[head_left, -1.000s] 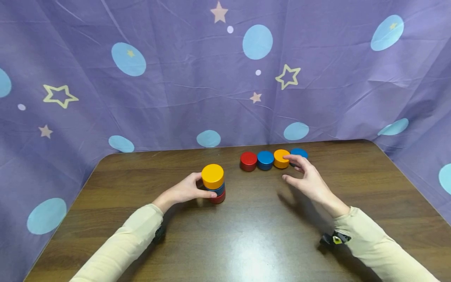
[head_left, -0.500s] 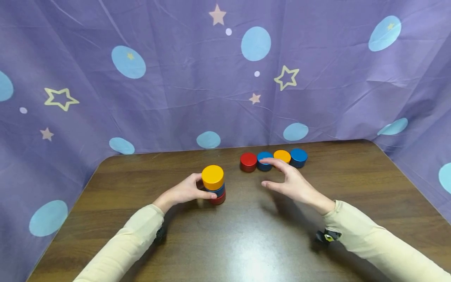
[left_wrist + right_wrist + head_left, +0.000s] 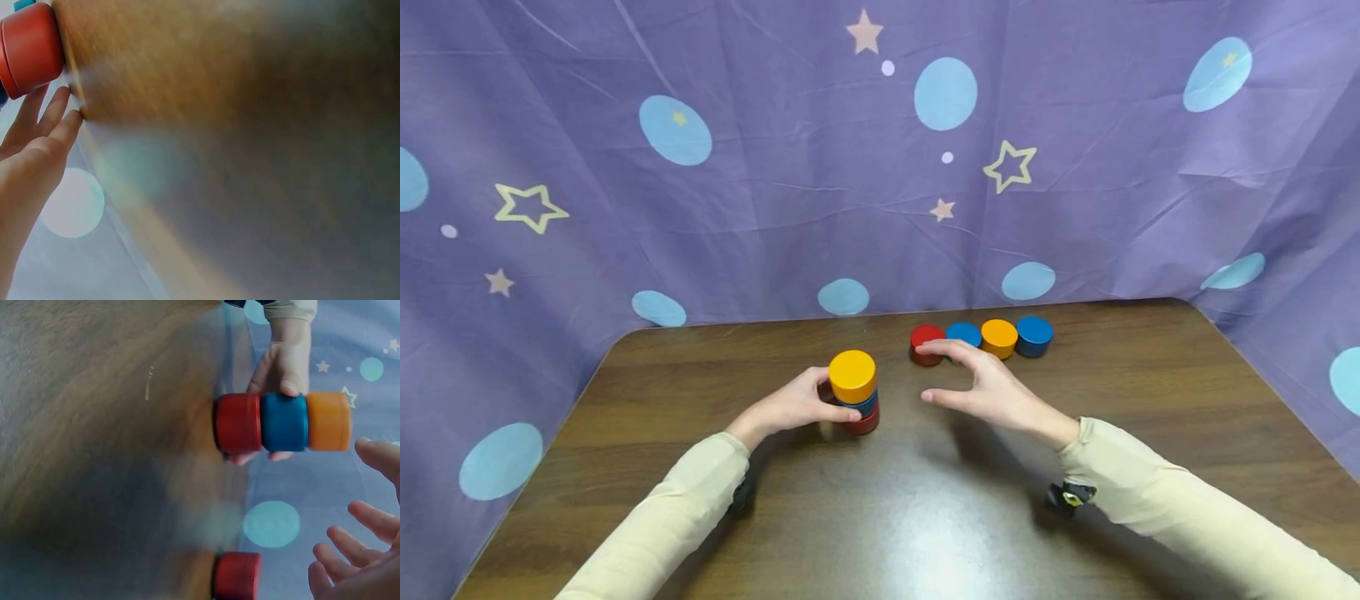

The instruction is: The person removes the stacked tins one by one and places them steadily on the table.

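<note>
A stack of three short round blocks stands on the table: orange on top, blue in the middle, red at the bottom. My left hand grips the stack from the left, thumb across the blue block, as the right wrist view also shows. To the right of the stack, my right hand hovers with thumb and fingers spread, holding nothing. Its fingertips overlap a second red block in the head view. In the left wrist view, the stack's red block appears above the left hand's fingers.
Along the back of the wooden table, the second red block begins a row continuing with a blue block, an orange block and another blue block. A purple curtain hangs behind the table's far edge.
My right hand has moved left, from the orange block in the row past the blue one to the red one, staying spread. The left hand and stack have stayed in place.
</note>
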A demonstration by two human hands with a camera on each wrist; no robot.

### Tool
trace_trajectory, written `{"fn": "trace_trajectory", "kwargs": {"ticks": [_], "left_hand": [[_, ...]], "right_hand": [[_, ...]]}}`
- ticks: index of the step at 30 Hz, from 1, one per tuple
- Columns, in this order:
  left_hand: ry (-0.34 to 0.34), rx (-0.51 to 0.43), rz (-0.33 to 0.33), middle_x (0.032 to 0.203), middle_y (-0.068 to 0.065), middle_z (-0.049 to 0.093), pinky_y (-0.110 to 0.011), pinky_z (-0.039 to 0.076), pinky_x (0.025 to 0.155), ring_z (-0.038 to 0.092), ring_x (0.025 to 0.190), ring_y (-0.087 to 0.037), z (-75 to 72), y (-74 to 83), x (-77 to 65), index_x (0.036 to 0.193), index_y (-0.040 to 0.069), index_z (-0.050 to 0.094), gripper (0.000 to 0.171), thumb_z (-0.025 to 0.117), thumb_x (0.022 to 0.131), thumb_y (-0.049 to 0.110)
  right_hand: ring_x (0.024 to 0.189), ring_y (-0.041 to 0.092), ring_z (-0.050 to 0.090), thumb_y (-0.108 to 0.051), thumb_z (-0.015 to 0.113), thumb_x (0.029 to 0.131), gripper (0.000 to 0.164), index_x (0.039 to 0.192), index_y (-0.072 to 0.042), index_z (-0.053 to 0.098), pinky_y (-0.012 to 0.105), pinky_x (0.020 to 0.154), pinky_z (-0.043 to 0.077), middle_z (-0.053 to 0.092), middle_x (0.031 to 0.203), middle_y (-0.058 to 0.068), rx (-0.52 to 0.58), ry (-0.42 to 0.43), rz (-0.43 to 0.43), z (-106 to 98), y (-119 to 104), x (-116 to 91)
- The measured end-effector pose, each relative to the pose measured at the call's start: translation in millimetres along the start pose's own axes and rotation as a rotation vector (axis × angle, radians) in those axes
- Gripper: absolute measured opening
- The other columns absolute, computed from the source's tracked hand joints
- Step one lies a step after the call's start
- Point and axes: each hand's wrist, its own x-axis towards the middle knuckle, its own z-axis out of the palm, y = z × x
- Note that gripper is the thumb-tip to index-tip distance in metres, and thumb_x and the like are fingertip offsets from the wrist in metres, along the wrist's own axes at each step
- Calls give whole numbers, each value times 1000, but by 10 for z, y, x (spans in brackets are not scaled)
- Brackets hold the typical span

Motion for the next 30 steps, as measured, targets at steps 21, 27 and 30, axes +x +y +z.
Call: {"fn": "trace_trajectory", "kwargs": {"ticks": [21, 27, 30], "left_hand": [[16, -59, 11, 118, -7, 63, -43, 41, 97, 56, 108, -23, 44, 6, -20, 130, 5, 57, 53, 79, 82, 15], [15, -63, 27, 117, -6, 63, -42, 41, 98, 56, 108, -23, 52, -1, -11, 128, 5, 58, 52, 79, 82, 15], [15, -65, 30, 117, -5, 63, -42, 41, 97, 56, 107, -22, 51, -5, -10, 128, 6, 58, 51, 79, 82, 14]], "right_hand": [[119, 23, 53, -18, 78, 83, 53, 131, -7, 57, 42, 101, 41, 58, 130, 5, 100, -14, -64, 453, -81, 260], [116, 24, 54, -13, 78, 82, 58, 134, -4, 54, 40, 100, 42, 57, 131, 5, 130, -5, -81, 529, -118, 315], [114, 24, 55, -12, 78, 82, 59, 135, -2, 52, 41, 99, 42, 57, 131, 5, 144, -3, -83, 564, -123, 336]]}}
